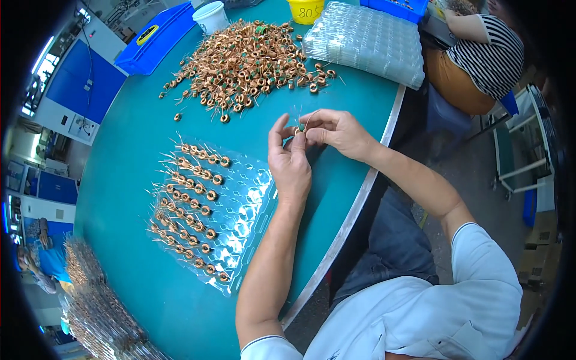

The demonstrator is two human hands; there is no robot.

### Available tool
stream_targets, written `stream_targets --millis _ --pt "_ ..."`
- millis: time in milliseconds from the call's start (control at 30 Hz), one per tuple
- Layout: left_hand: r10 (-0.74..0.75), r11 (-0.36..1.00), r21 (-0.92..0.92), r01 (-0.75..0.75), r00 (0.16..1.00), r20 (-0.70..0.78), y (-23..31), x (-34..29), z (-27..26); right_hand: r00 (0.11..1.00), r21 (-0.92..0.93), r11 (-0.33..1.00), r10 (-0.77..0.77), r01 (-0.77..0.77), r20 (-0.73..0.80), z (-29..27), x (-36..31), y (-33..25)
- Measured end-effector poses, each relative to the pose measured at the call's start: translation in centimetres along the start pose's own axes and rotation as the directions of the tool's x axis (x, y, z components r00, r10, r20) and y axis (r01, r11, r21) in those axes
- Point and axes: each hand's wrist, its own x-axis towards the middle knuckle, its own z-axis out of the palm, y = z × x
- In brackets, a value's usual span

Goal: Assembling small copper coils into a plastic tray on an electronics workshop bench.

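Observation:
Both of my hands meet above the green table, close to its right edge. Between the fingertips of my left hand (pixel 289 162) is a small copper-wound ring coil (pixel 298 129) with thin wire leads. My right hand (pixel 341 133) pinches at the coil's leads from the other side. Just left of my left forearm lies a clear plastic tray (pixel 255 222); several rows of the same coils (pixel 195 187) sit in its left part, leads pointing left. Beyond my hands spreads a large loose heap of coils (pixel 246 66).
Stacked clear trays (pixel 366 42) stand at the back right beside a yellow tub (pixel 306 11). A white bucket (pixel 211 18) and a blue bin (pixel 153 39) are at the back left. More filled trays (pixel 102 300) are piled at lower left. Another person (pixel 489 57) sits at the right.

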Motion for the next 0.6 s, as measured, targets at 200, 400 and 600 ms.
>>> stream_targets --millis 200,400,600 --pt "-0.049 0.997 -0.057 0.050 0.999 0.011 0.3 -0.1 0.7 0.994 -0.043 0.994 -0.104 0.102 -0.040 -0.5 0.5 0.9" --pt "-0.203 0.973 -0.078 0.218 0.964 0.171 0.3 0.4 0.4 0.985 -0.420 0.895 -0.101 0.150 0.137 -3.4 -0.6 -2.2" --pt "-0.170 0.985 0.048 0.167 0.983 0.071 0.0 -0.2 1.3 0.990 -0.341 0.933 -0.078 0.113 0.114 -3.4 -1.2 -1.3"
